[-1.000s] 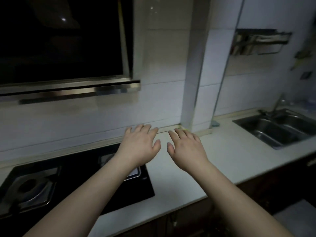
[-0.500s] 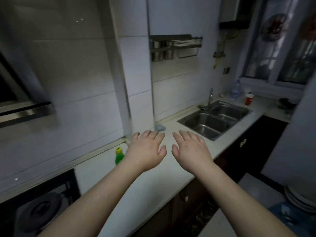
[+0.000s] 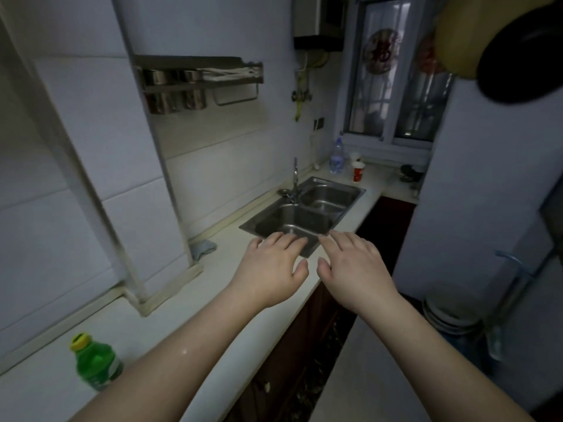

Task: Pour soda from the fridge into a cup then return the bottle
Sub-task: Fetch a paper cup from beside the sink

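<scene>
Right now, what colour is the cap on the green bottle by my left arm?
Yellow; the cap tops the green bottle, seen in the head view.

Steel-grey double sink (image 3: 304,219) set in a cream-white countertop (image 3: 170,339). Beyond the sink: red cup (image 3: 358,171) with a pale rim, clear bottle (image 3: 337,156) with a bluish label. Well short of the sink: translucent green bottle (image 3: 96,362), yellow cap. Left of the sink: pale blue cloth (image 3: 203,247); white wall tiles (image 3: 91,117). Below the sink: dark reddish-brown cabinet fronts (image 3: 387,220).
</scene>
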`<state>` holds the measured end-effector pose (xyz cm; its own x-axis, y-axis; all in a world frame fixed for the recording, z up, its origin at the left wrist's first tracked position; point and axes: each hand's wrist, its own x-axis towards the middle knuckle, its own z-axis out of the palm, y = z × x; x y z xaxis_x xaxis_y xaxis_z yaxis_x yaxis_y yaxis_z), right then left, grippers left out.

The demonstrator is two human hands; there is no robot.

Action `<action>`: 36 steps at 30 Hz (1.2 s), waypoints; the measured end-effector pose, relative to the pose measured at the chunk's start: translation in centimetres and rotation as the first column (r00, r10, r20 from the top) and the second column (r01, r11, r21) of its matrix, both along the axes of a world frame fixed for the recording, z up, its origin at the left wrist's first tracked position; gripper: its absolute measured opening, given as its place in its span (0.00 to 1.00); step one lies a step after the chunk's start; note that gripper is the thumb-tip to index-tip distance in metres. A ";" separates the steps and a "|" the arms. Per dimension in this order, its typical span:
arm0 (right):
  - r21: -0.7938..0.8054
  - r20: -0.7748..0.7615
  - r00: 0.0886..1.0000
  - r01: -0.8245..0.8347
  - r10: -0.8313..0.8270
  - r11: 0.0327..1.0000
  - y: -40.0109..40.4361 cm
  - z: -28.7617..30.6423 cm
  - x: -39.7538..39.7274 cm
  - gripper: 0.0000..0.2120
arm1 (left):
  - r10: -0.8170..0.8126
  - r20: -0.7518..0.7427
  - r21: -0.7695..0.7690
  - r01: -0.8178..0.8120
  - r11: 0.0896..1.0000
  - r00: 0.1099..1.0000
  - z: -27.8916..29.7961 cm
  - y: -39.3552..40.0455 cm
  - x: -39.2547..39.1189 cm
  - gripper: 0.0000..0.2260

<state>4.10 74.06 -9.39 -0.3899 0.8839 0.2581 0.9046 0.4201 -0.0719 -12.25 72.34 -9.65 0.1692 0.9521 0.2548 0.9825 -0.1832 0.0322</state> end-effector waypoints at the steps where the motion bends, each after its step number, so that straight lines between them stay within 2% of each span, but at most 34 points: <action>1: -0.002 0.002 1.000 0.025 -0.025 1.000 0.9 -0.1 0.3 0.25 | -0.025 0.017 0.006 0.025 1.000 1.000 0.0 1.3 0.4 0.24; 11: -0.029 0.041 0.970 0.243 -0.241 0.970 9.9 -0.3 2.4 0.25 | -0.175 -0.011 -0.043 0.175 0.984 0.984 0.0 13.1 2.6 0.25; 21: -0.023 -0.015 0.931 0.364 -0.364 0.931 16.4 -0.7 7.0 0.26 | -0.314 -0.005 -0.016 0.314 0.949 0.949 0.2 21.5 7.6 0.25; 27: -0.031 -0.005 0.924 0.381 -0.381 0.924 21.9 -1.8 11.9 0.26 | -0.289 -0.034 -0.005 0.289 0.957 0.957 -0.2 27.4 12.0 0.25; 36: -0.047 -0.018 0.947 0.320 -0.322 0.946 32.3 -2.0 19.3 0.26 | -0.208 -0.088 -0.067 0.202 0.977 0.974 -1.2 37.3 18.6 0.26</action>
<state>23.42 106.32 -11.34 -0.0775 0.9716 0.2236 0.9887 0.1038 -0.1082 6.37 109.64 -10.82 0.3830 0.9071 0.1743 0.9233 -0.3817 -0.0421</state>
